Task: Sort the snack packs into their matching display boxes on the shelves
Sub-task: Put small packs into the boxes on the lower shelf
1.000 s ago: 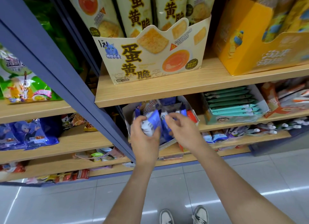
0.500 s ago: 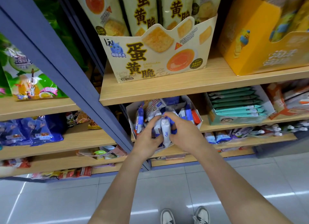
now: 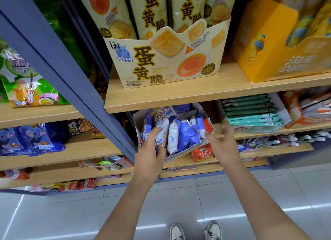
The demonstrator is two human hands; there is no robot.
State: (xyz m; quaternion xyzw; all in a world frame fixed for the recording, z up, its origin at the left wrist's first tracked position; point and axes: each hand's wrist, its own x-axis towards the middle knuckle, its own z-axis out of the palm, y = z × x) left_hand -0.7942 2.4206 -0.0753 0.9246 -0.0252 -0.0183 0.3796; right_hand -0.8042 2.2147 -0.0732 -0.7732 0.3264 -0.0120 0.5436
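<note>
A white cardboard display box stands tilted on the middle shelf, filled with several blue-and-white snack packs. My left hand is at the box's left front corner. Its thumb and curled fingers grip a white-and-blue pack there. My right hand hovers just right of the box's front right corner, fingers spread and holding nothing; it is motion-blurred. One white pack stands upright in the middle of the box.
A cream egg-yolk crisp box and a yellow box sit on the shelf above. A box of teal packs is to the right. A red pack lies under the box. A blue upright post stands left.
Both hands were pinching one white pack over the box; the pack now stands in the box. My right hand has let go and pulled right. The view has shifted.
</note>
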